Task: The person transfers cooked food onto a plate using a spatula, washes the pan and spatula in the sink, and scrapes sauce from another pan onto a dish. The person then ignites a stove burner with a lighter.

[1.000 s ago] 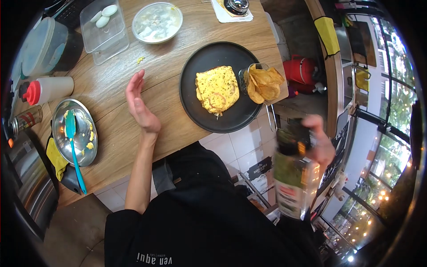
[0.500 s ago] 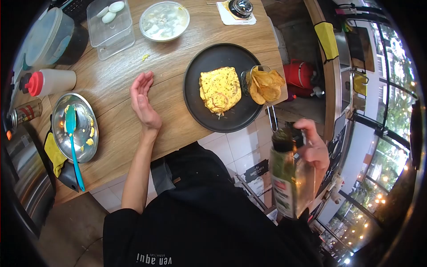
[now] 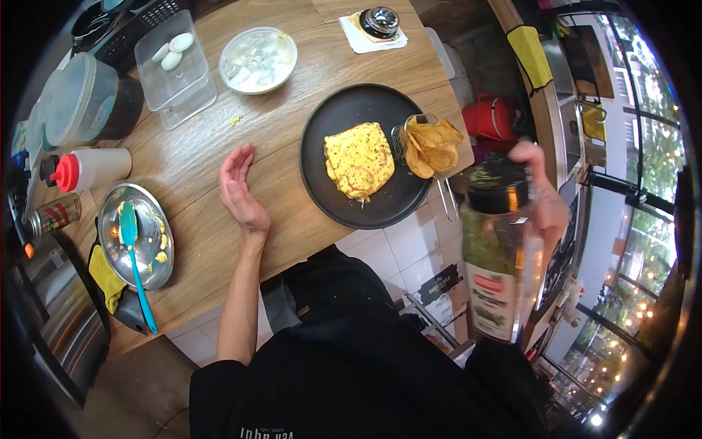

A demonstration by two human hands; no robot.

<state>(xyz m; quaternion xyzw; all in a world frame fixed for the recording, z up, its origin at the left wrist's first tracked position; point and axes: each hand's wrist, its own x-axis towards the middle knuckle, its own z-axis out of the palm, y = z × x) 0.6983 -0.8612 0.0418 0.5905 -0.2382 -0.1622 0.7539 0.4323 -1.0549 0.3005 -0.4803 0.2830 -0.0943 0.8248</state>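
Observation:
My right hand is closed round a clear jar of green dried herbs with a black lid, held upright off the table's right edge. My left hand rests on its side on the wooden table, fingers loosely curled and apart, holding nothing. Between them is a black round plate carrying a yellow, herb-flecked egg-topped square. A small wire basket of chips sits at the plate's right rim, its handle pointing toward me.
At left lie a metal bowl with a teal spatula, a red-capped bottle and a lidded tub. Behind are a clear container of eggs, a bowl of white pieces and a bell.
The herb jar in my right hand dipped slightly, then rose and came closer to the camera. My left hand stays nearly in place. The whole view has shifted a little.

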